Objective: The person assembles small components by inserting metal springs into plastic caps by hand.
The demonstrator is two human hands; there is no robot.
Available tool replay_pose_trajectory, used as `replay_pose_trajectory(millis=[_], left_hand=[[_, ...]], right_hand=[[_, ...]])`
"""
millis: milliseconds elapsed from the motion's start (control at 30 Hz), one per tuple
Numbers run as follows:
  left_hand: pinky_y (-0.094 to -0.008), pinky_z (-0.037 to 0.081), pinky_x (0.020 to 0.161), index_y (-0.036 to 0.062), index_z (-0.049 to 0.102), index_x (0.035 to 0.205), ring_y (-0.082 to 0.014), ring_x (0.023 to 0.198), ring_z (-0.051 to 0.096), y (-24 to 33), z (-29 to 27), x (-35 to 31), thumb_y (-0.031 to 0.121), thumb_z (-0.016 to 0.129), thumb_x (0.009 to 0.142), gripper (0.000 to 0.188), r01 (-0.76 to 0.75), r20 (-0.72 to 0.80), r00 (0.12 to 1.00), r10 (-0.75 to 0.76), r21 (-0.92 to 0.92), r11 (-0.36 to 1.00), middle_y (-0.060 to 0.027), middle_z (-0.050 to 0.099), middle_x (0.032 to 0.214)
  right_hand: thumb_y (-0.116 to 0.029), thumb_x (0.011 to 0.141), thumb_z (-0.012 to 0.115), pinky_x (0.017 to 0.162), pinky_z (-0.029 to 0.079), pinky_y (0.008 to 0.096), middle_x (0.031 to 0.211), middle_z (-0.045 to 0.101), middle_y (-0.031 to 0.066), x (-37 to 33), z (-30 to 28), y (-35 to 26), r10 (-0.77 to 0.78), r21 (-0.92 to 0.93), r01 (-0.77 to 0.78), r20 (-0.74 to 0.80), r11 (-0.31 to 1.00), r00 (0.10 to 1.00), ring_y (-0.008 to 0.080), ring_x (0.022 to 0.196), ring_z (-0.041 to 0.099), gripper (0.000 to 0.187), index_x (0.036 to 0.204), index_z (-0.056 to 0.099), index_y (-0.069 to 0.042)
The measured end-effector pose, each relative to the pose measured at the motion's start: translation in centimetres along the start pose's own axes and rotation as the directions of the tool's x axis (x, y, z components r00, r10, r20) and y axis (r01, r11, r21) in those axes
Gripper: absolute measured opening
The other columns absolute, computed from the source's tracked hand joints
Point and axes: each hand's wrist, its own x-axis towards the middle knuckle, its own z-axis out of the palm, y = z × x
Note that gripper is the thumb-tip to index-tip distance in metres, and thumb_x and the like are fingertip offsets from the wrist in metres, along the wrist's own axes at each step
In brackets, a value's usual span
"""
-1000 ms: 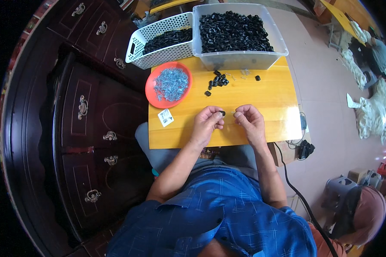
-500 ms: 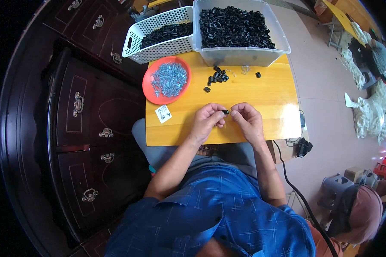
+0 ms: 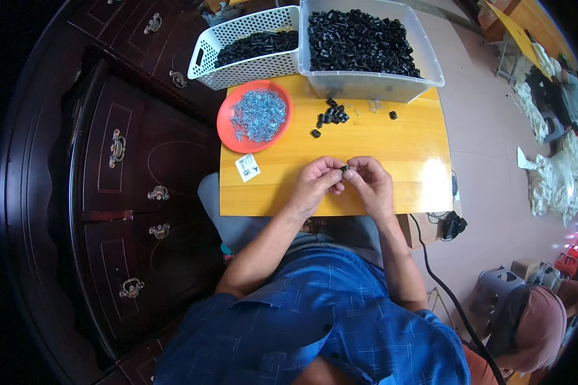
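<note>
Over the near part of the yellow table (image 3: pixel 276 199), my two hands meet at a small black plastic part (image 3: pixel 345 169). My left hand (image 3: pixel 316 181) pinches it between thumb and fingers. My right hand (image 3: pixel 371 181) is closed too, its thumb and forefinger at the part's right side; whether it also holds a tiny piece is hidden. Beyond my hands lies a loose group of similar black parts (image 3: pixel 331 116), with a single black part (image 3: pixel 393 115) off to the right. A red plate (image 3: pixel 223 131) of small silvery metal pieces (image 3: pixel 258 115) stands on the left.
At the table's far side stand a white perforated basket (image 3: pixel 221 80) and a clear plastic bin (image 3: pixel 366 86), both holding many black parts. A white label card (image 3: pixel 248 167) lies near the plate. Dark wooden drawers (image 3: pixel 135 160) border the left. Another person (image 3: pixel 539 327) is at lower right.
My hands have come closer together, and the black part is now more covered by my fingers. The whole view has shifted slightly; the things on the table appear unmoved.
</note>
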Motion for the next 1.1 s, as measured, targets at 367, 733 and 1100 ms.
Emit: replay_pose_trajectory(millis=[367, 733, 1100], left_hand=[[-0.0273, 0.051, 0.064, 0.0048, 0.062, 0.101, -0.0133, 0.071, 0.065, 3.0, -0.1, 2.7, 0.01, 0.07, 0.089, 0.016, -0.192, -0.05, 0.952, 0.303, 0.673, 0.714, -0.0051, 0.067, 0.087], [-0.0482, 0.053, 0.078, 0.0062, 0.062, 0.109, -0.0377, 0.09, 0.066, 6.3, -0.7, 8.2, 0.015, 0.074, 0.081, 0.032, -0.04, 0.115, 0.838, 0.533, 0.988, -0.152, -0.016, 0.069, 0.097], [-0.0476, 0.051, 0.085, 0.0063, 0.06, 0.121, -0.0381, 0.099, 0.063, 5.6, -1.5, 9.3, 0.007, 0.068, 0.083, 0.039, -0.029, 0.124, 0.858, 0.498, 0.981, -0.194, -0.0181, 0.066, 0.104]], right_hand=[[-0.005, 0.095, 0.063, 0.072, 0.054, 0.028, 0.092, 0.071, 0.0092, 0.5, -2.0, 1.1, -0.14, -0.234, 0.114, -0.096, 0.966, 0.985, 0.0158, 0.08, 0.07, 0.012, 0.106, 0.061, -0.001], [-0.006, 0.092, 0.065, 0.07, 0.055, 0.0338, 0.088, 0.07, 0.0131, 1.2, -3.4, 1.8, -0.215, -0.475, 0.142, -0.104, 0.869, 0.971, 0.0239, 0.076, 0.07, 0.016, 0.107, 0.06, -0.004], [-0.007, 0.088, 0.069, 0.07, 0.055, 0.0326, 0.087, 0.07, 0.0133, 1.2, -3.6, 1.6, -0.186, -0.457, 0.125, -0.091, 0.881, 0.978, 0.0242, 0.076, 0.07, 0.016, 0.104, 0.066, -0.004]])
